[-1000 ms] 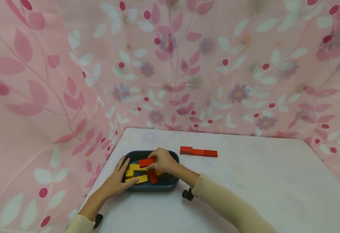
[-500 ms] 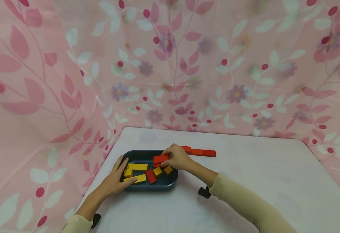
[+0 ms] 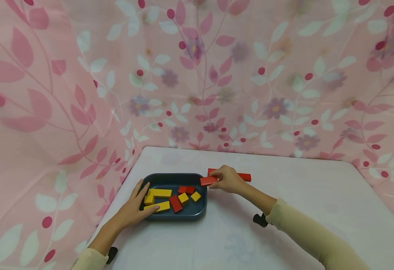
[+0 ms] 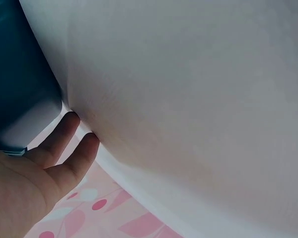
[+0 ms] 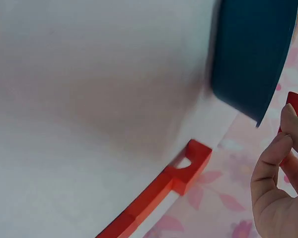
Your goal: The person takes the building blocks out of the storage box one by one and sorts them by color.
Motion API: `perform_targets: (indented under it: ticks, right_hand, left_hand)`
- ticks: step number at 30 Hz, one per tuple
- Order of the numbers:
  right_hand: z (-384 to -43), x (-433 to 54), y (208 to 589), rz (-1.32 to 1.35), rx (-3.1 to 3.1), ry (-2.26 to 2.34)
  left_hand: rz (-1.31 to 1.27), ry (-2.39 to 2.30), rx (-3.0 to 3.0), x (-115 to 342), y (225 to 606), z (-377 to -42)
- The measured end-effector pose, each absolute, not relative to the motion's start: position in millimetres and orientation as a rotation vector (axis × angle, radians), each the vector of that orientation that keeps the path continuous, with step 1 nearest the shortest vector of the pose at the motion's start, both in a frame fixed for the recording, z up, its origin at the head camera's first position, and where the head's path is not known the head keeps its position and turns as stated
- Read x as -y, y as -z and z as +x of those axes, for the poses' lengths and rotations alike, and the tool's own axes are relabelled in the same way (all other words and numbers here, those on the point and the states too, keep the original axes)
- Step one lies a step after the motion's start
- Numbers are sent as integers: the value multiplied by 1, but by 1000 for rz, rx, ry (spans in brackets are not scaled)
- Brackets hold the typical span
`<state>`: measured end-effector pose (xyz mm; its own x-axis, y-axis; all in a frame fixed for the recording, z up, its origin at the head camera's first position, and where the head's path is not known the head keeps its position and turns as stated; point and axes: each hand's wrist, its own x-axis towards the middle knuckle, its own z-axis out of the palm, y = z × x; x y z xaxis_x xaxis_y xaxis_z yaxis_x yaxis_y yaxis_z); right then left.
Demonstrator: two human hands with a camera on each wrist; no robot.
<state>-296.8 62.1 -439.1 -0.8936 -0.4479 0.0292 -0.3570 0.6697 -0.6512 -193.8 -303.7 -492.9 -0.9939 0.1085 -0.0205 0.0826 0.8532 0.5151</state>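
Note:
In the head view my left hand [image 3: 134,208] rests at the left side of a dark blue tray [image 3: 173,218], thumb over the near rim above a yellow block [image 3: 163,206]. Two of its fingers show nearly straight beside the tray in the left wrist view. My right hand [image 3: 229,180] pinches a red rectangular block [image 3: 208,181] between thumb and fingers, just above the tray's right rim. Behind that hand lies a row of red blocks [image 3: 244,177], partly hidden. The right wrist view shows an arch-shaped red block [image 5: 191,168] at the row's end.
Inside the tray are several more blocks, among them a long yellow block [image 3: 160,193], a tilted red block [image 3: 175,204] and small yellow cubes [image 3: 196,196]. The white table [image 3: 301,195] ends at a pink floral curtain [image 3: 244,93] behind and at the left.
My right hand has lifted the red block from among the others and carried it right, past the tray's right rim towards the red row. My left hand has stayed at the tray.

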Motion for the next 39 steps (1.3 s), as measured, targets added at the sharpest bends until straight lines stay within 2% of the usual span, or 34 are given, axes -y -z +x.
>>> perform_targets:
  ticks: [6,24,39]
  right_hand:
    - [-300,-87,441,-575,-2851,990]
    - [-318,-157,452,-537,-2976,925]
    - [-330,-200,467,-424,-3001,898]
  left_hand:
    - [149,-831,-2975,303,494,-195]
    - [135,-801,-2950,304,488,-195]
    - [134,-817,-2950,303,489,-195]
